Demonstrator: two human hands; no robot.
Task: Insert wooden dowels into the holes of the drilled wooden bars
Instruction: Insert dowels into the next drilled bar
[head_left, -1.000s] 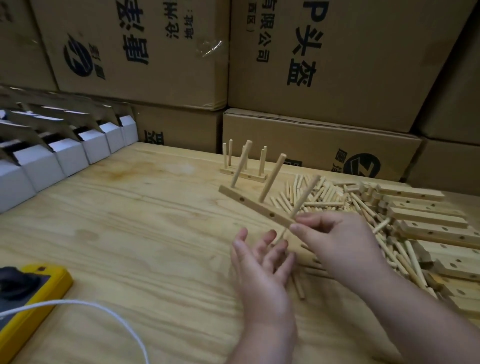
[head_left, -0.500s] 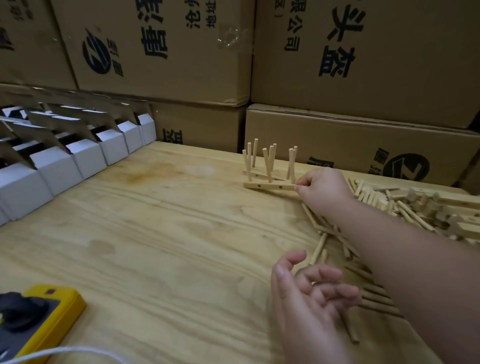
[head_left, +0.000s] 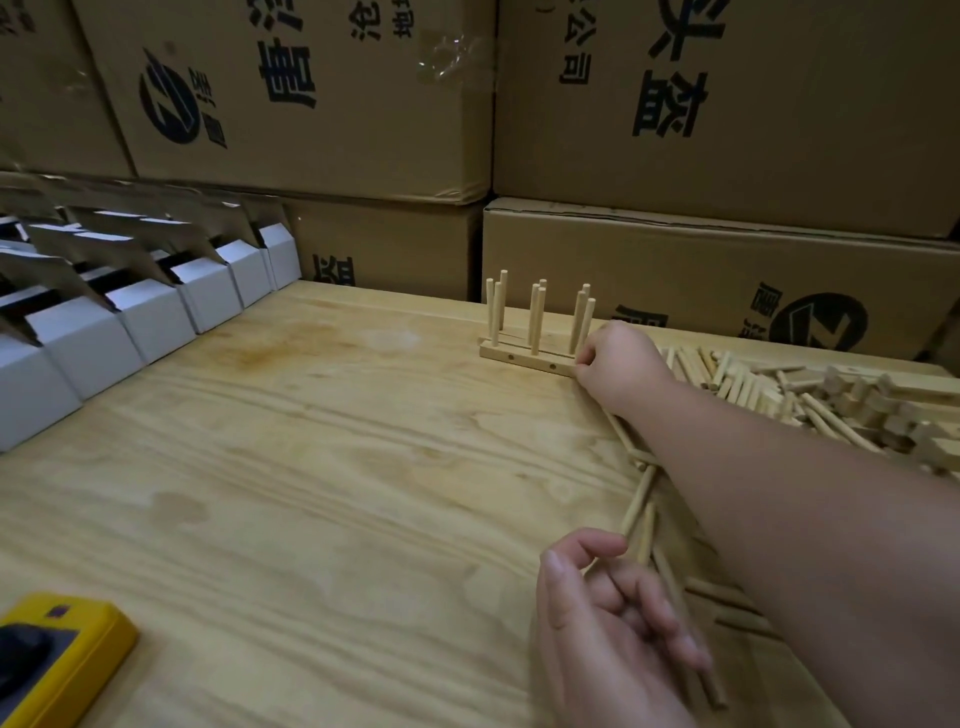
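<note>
A drilled wooden bar (head_left: 524, 359) with three upright dowels stands on the plywood table (head_left: 311, 493) at the back, just in front of a second doweled bar (head_left: 503, 299). My right hand (head_left: 618, 366) reaches out and pinches the front bar's right end. My left hand (head_left: 608, 629) hovers near me, palm up, fingers loosely curled, holding nothing. Loose dowels (head_left: 641, 512) lie on the table under my right forearm and beside my left hand.
A heap of dowels (head_left: 727, 376) and several undoweled bars (head_left: 904, 410) fills the right side. Stacked cardboard boxes (head_left: 322, 104) wall the back. White cartons (head_left: 156, 322) line the left edge. A yellow device (head_left: 57, 660) sits at the near left.
My right hand carried the doweled bar from mid-air to the back and set it down upright in front of the other one. My left hand drew back toward me and curled loosely.
</note>
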